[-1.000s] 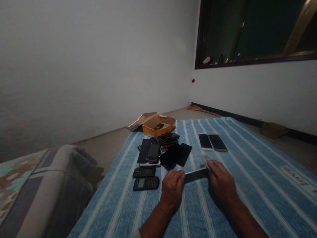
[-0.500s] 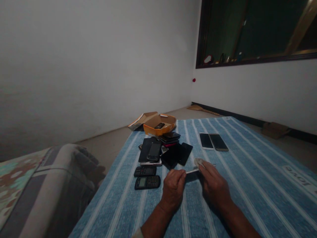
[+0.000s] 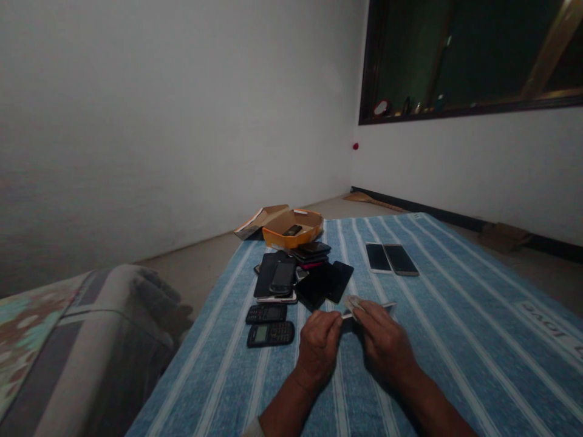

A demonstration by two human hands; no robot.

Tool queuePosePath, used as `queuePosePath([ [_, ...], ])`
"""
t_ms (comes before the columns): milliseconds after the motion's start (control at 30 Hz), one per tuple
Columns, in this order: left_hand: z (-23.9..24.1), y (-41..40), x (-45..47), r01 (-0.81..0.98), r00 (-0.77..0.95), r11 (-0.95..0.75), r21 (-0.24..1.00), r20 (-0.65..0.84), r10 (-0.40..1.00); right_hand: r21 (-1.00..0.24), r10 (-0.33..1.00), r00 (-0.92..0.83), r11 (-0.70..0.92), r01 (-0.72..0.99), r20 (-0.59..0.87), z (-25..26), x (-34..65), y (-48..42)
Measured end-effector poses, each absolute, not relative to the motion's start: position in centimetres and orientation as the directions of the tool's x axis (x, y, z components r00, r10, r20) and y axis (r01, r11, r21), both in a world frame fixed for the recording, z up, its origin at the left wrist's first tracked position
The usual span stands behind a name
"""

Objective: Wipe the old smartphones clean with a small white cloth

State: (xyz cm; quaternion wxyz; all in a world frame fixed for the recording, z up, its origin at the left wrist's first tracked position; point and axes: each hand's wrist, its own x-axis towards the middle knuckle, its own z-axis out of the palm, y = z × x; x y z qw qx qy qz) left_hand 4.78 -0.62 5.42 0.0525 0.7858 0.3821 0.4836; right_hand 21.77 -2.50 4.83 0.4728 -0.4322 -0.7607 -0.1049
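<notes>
nearest the camera, the left hand [image 3: 319, 347] is curled almost closed, its thumb and fingers pinching the left end of a thin phone [image 3: 386, 306] held edge-on just above the blue striped mat [image 3: 455, 340]. the right hand [image 3: 386, 345] is bent over the phone's middle, fingers folded down on a pale rag [image 3: 352, 301] pressed against it; the phone's right end pokes out free beyond the knuckles. the grip looks narrow, so a hard push from the rag could twist the phone out of the left pinch and drop it onto the mat. just left lie two keypad phones [image 3: 268, 324], and a sliding phone could knock them. farther off sits a pile of dark phones [image 3: 300, 276], with two smartphones [image 3: 390, 259] side by side to the right, then an orange box [image 3: 291, 229] at the mat's far edge.
</notes>
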Motion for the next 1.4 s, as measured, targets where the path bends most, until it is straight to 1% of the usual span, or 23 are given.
queuePosePath([
  [133, 5.4, -0.7, 4.8, 0.549, 0.239, -0.703, 0.453, 0.72, 0.651, -0.282, 0.596, -0.138, 0.556, 0.782, 0.791, 4.6, 22.4, -2.3],
  [233, 5.4, -0.7, 4.9, 0.551, 0.23, -0.7, 0.455, 0.723, 0.652, -0.281, 0.582, -0.117, 0.546, 0.789, 0.805, 4.4, 22.0, -2.3],
  [400, 5.6, -0.6, 4.9, 0.54, 0.233, -0.713, 0.447, 0.735, 0.637, -0.234, 0.509, -0.145, 0.607, 0.759, 0.849, 4.5, 20.2, -2.7],
  [467, 5.6, -0.6, 4.9, 0.533, 0.236, -0.716, 0.452, 0.733, 0.638, -0.234, 0.503, -0.156, 0.626, 0.744, 0.85, 4.8, 19.8, -2.9],
  [567, 5.6, -0.6, 4.9, 0.522, 0.238, -0.721, 0.455, 0.735, 0.635, -0.257, 0.542, -0.173, 0.625, 0.737, 0.823, 5.0, 20.0, -2.8],
  [900, 5.3, -0.5, 4.8, 0.551, 0.224, -0.699, 0.455, 0.726, 0.65, -0.276, 0.631, -0.145, 0.519, 0.809, 0.762, 4.7, 22.6, -2.0],
  [1233, 5.3, -0.3, 4.8, 0.549, 0.219, -0.698, 0.459, 0.727, 0.651, -0.31, 0.648, -0.032, 0.407, 0.859, 0.761, 4.4, 25.3, -1.3],
  [1400, 5.4, -0.4, 4.8, 0.541, 0.216, -0.702, 0.463, 0.73, 0.648, -0.379, 0.673, 0.02, 0.392, 0.838, 0.739, 4.3, 25.7, -1.1],
])
